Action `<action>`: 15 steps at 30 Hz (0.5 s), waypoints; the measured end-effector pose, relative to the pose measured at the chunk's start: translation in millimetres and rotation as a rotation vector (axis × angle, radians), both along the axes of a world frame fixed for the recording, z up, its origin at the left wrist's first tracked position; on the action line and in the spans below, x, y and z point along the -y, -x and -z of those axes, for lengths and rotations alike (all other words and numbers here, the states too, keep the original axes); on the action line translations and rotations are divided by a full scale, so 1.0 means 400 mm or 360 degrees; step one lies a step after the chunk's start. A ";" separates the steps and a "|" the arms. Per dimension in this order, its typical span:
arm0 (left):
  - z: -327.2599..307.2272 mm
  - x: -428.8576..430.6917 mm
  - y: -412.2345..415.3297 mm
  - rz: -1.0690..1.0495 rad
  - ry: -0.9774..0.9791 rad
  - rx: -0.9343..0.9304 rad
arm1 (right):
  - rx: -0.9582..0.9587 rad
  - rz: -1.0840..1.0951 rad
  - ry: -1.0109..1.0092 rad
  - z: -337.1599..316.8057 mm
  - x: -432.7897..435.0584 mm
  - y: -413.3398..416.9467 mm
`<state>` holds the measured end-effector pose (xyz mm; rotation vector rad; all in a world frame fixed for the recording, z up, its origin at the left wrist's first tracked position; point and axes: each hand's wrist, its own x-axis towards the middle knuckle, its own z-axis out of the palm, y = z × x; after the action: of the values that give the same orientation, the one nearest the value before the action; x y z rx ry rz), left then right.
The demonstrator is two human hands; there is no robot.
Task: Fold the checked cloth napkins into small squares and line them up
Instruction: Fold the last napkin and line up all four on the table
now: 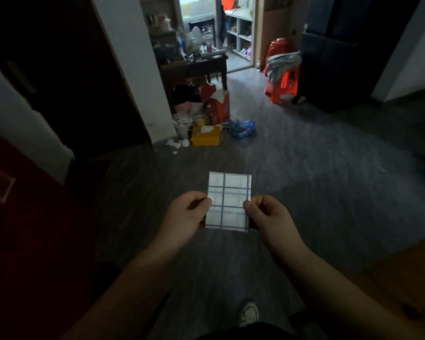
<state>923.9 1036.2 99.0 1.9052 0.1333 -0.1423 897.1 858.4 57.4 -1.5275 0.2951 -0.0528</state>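
We see 1 checked napkin held up in the air between 2 hands. It is folded into a small, flat rectangle, white with thin blue lines.

The left hand pinches the napkin's left edge about halfway down. Its thumb and fingertips close on the cloth and its other fingers are curled toward the palm. The right hand pinches the right edge at much the same height, with its fingertips pressed together on the cloth and the rest of the fingers curled in.

The napkin sits between the 2 sets of fingertips, touching both. Its upper half rises above them and its lower edge hangs just below the knuckles. We cannot tell how many layers the fold has.

Beyond the fingers spreads a grey floor. Below the wrists, 1 pale shoe stands on it. Far past the left fingertips sits a yellow box, with a blue plastic bag just beside it. Far past the right fingertips stands an orange stool draped with cloth.
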 end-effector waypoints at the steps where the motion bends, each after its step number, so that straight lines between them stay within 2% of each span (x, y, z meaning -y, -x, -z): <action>1: -0.008 0.029 -0.063 0.0026 -0.0013 0.0016 | 0.0011 0.0005 0.0006 -0.009 0.031 -0.060; 10: -0.021 0.302 -0.539 0.0293 0.0107 -0.0067 | -0.0023 0.0270 0.0043 -0.043 0.294 -0.458; 15: 0.022 0.506 -0.802 0.0556 0.0117 -0.0058 | -0.0041 0.0589 0.0052 -0.016 0.466 -0.647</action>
<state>1244.8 833.6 90.3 1.8390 -0.1797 -0.4120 1155.7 672.0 63.9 -1.4901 0.5974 -0.3314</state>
